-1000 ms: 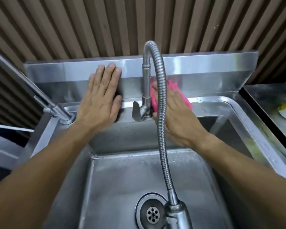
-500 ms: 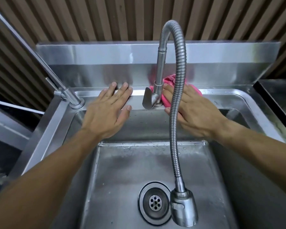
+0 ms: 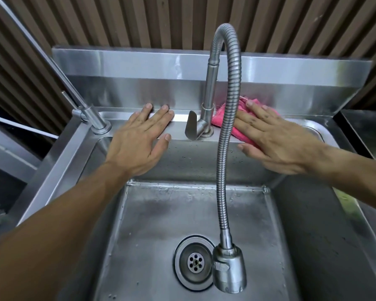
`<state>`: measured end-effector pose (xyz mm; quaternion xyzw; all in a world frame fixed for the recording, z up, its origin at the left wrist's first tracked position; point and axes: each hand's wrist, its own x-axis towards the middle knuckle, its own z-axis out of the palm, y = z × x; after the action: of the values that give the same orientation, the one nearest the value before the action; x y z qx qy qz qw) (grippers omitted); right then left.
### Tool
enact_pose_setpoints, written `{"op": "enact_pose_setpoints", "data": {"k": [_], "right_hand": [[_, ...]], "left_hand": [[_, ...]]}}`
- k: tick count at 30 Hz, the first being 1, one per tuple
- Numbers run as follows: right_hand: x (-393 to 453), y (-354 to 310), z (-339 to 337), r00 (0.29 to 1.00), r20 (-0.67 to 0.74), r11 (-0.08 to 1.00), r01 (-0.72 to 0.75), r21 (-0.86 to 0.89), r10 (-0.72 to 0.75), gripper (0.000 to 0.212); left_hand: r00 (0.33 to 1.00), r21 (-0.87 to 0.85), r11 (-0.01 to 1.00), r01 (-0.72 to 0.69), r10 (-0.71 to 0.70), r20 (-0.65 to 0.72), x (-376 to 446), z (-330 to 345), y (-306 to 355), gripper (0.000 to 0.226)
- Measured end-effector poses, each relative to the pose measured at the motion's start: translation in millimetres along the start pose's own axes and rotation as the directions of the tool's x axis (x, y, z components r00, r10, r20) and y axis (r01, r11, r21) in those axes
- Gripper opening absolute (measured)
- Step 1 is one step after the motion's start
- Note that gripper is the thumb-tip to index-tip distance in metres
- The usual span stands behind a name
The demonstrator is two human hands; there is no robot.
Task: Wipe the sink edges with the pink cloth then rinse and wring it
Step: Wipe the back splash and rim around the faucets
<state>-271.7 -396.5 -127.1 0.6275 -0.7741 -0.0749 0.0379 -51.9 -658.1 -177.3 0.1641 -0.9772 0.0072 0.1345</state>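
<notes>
The pink cloth point(image 3: 223, 118) lies on the back rim of the steel sink point(image 3: 178, 118), just right of the faucet base. My right hand point(image 3: 271, 137) presses flat on the cloth with fingers spread, covering most of it. My left hand point(image 3: 139, 140) rests flat and empty on the back rim, left of the faucet lever point(image 3: 191, 128). The flexible faucet hose point(image 3: 228, 127) arches forward between my hands, and its spray head point(image 3: 229, 269) hangs over the basin beside the drain point(image 3: 194, 262).
A steel backsplash point(image 3: 139, 68) rises behind the rim. A second slim tap point(image 3: 91, 118) stands at the rim's back left corner. A dark steel counter point(image 3: 365, 124) adjoins the sink on the right. Water drops dot the basin wall.
My right hand has slid the pink cloth rightwards along the back rim, away from the faucet base. My left hand came down off the backsplash onto the rim. The view has shifted.
</notes>
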Motion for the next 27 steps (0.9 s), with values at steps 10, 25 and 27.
{"op": "enact_pose_setpoints", "data": {"k": [10,25,27], "right_hand": [[16,8,4,0.979,-0.115,0.980,0.179,0.083,-0.169,0.065],[21,21,0,0.782,-0.603,0.961,-0.017,-0.276,-0.160,0.054],[27,26,4,0.876,-0.457,0.956,0.017,-0.293,-0.156,0.056]], "left_hand": [[0.998,0.009,0.999,0.052,-0.051,-0.045,0,4,7,0.057],[0.997,-0.005,0.999,0.040,-0.040,-0.073,0,6,3,0.058],[0.995,-0.003,0.999,0.035,-0.035,-0.089,-1,6,4,0.059]]}}
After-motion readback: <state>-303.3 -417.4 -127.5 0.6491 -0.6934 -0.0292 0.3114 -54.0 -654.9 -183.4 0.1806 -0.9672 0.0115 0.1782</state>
